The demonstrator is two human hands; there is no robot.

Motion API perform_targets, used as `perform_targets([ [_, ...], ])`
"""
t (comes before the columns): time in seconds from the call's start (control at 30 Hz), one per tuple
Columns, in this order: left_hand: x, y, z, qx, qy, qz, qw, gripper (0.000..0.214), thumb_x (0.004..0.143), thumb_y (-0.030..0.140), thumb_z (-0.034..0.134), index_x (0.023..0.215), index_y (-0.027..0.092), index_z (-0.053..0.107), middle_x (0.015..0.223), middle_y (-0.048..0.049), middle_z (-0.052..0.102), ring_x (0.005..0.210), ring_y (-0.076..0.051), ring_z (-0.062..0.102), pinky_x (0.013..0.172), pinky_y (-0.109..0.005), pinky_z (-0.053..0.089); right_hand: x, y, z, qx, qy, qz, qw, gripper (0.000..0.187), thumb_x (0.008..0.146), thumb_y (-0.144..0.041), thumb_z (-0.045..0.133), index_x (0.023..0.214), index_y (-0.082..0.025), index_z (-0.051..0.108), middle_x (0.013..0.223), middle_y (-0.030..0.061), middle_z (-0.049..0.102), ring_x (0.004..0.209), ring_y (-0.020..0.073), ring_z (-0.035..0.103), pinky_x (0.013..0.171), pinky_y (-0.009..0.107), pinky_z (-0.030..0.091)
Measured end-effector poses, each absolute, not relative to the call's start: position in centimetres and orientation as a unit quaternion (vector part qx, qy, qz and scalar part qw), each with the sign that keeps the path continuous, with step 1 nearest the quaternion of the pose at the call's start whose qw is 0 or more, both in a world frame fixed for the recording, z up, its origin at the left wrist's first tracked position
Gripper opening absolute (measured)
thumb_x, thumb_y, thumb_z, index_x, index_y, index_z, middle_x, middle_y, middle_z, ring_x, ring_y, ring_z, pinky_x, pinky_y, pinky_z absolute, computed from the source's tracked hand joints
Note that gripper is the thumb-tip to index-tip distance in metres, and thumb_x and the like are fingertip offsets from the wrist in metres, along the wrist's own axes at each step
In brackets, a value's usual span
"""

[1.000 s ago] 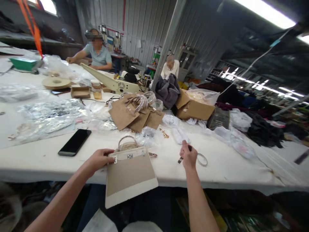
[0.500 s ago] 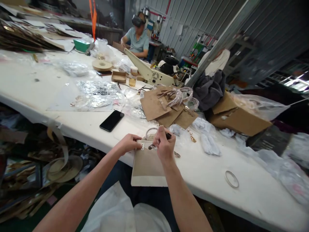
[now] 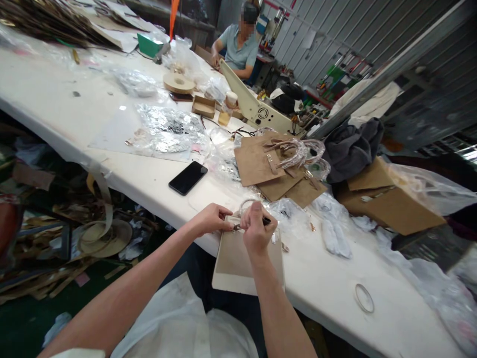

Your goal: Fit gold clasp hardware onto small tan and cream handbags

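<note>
A small tan handbag (image 3: 234, 263) with a cream base lies over the near edge of the white table (image 3: 156, 181). My left hand (image 3: 210, 219) grips its top left corner, fingers closed. My right hand (image 3: 256, 229) is closed round a small dark-handled tool (image 3: 265, 221), whose tip rests at the metal fitting on the bag's top edge. The bag's wrapped handle (image 3: 248, 203) arches just behind my hands.
A black phone (image 3: 188, 177) lies to the left. A stack of tan bags with wrapped handles (image 3: 278, 164) sits behind, beside cardboard boxes (image 3: 387, 204) and plastic wrap. A metal ring (image 3: 364, 298) lies right. A person in a blue shirt (image 3: 238, 44) sits at the far end.
My right hand left the ring on the table and brought the tool to the bag's top edge. My view swung left and down.
</note>
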State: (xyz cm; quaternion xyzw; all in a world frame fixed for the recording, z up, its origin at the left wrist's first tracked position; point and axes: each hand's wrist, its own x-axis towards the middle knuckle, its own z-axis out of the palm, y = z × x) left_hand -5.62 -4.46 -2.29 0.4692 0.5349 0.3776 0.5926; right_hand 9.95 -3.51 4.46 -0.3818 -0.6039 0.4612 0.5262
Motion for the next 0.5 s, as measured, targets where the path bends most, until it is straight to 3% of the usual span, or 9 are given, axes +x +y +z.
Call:
perform_targets([
  [0.2,-5.7,-4.2,-2.2,0.503,0.518,0.365,0.588,0.043,0.068,0.042,0.084,0.097,0.01,0.087,0.056,0.0042,0.05,0.055,-0.011,0.034,0.053,-0.028,0.017,9.6,-3.2,3.9,-0.389,-0.571,0.432,0.58,0.068,0.107,-0.065,0.063,0.059,-0.024,0.039,0.052,-0.0049,0.038,0.044,0.0119,0.039,0.045,0.029,0.031],
  [0.5,-5.0,-4.3,-1.4,0.466,0.57,0.363,0.571,0.038,0.064,0.03,0.081,0.097,0.013,0.089,0.052,0.006,0.044,0.053,-0.011,0.033,0.05,-0.028,0.017,9.1,-3.1,3.3,-0.379,-0.564,0.429,0.595,0.065,0.108,-0.059,0.066,0.059,-0.024,0.041,0.052,-0.0056,0.038,0.043,0.0111,0.04,0.045,0.028,0.032],
])
